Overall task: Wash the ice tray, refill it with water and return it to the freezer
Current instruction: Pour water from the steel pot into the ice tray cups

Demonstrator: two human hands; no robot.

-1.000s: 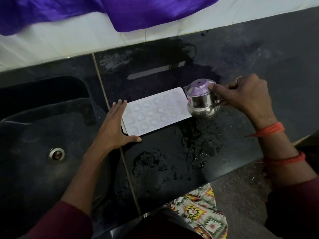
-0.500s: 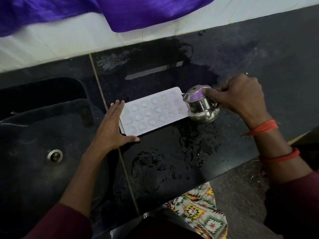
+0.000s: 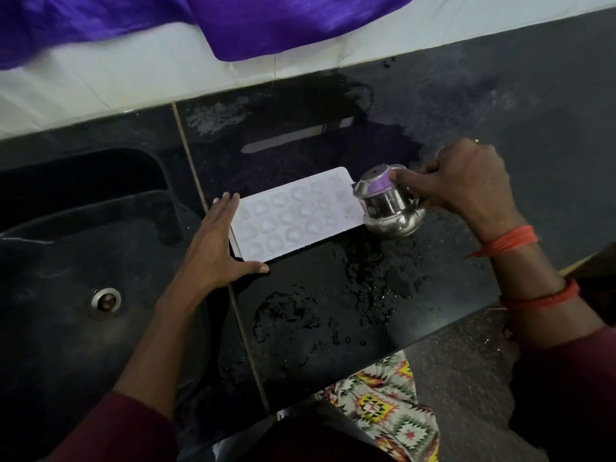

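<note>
The white ice tray [image 3: 293, 215] lies on the wet black worktop [image 3: 333, 295] beside the sink [image 3: 83, 261]. The left hand [image 3: 216, 251] presses flat against its sink-side end, fingers straight. The right hand [image 3: 463, 181] grips a steel pot [image 3: 388, 208], tilted at the tray's other end.

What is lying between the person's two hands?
In the head view, the ice tray: the left hand rests against its left end, and the right hand holds a steel pot tilted over its right end.

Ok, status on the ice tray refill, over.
Left hand flat against ice tray. Right hand grips steel pot, tilted over tray's right end. Countertop wet, nothing blocking.
</note>
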